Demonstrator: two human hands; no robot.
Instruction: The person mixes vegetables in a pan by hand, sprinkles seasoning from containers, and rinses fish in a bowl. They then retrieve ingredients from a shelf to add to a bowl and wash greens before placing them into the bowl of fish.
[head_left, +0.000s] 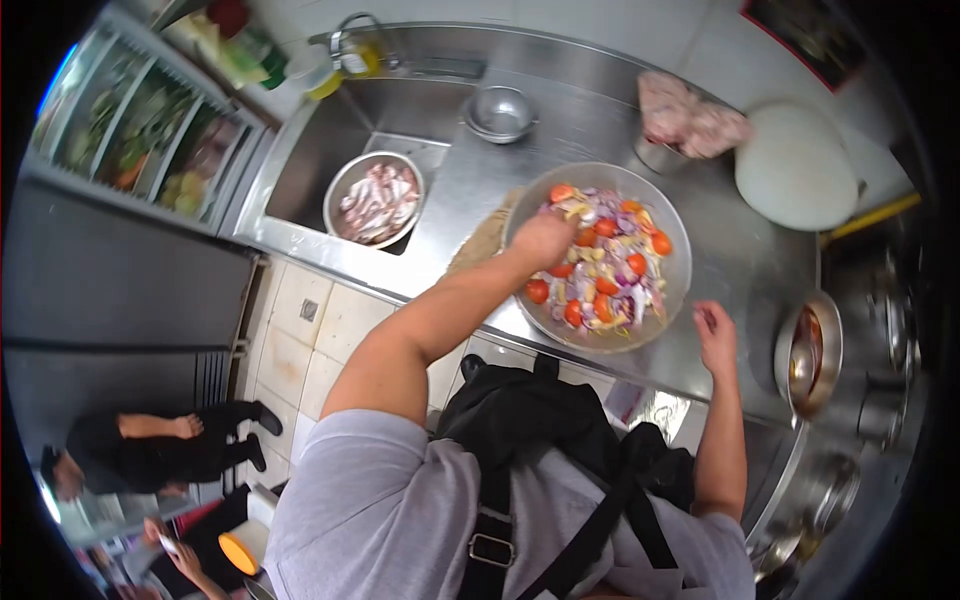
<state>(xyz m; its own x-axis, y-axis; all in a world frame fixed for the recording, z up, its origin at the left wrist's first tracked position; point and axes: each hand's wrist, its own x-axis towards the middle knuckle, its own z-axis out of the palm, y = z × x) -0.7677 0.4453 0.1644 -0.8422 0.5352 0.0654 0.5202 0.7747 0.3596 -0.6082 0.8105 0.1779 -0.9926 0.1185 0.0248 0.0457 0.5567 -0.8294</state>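
A wide metal bowl (683, 275) stands on the steel counter, filled with halved tomatoes (537, 291), chopped purple onion (625, 305) and pale yellowish pieces that look like garlic. My left hand (545, 240) reaches over the bowl's near-left side, its fingers curled down among the vegetables. What those fingertips pinch, if anything, is hidden. To the right of the bowl, my right hand (714, 332) hangs just off its rim near the counter's front edge, fingers loosely bent and nothing in them. Under the bowl's left side lies a brown cloth (482, 240).
In the sink (300, 200) sits a bowl of raw meat strips (378, 203). Small metal bowls (500, 112), a packet of raw meat (685, 115) on a metal container and a round white board (797, 165) line the back. A pan (826, 350) stands right. Another person (150, 440) is behind left.
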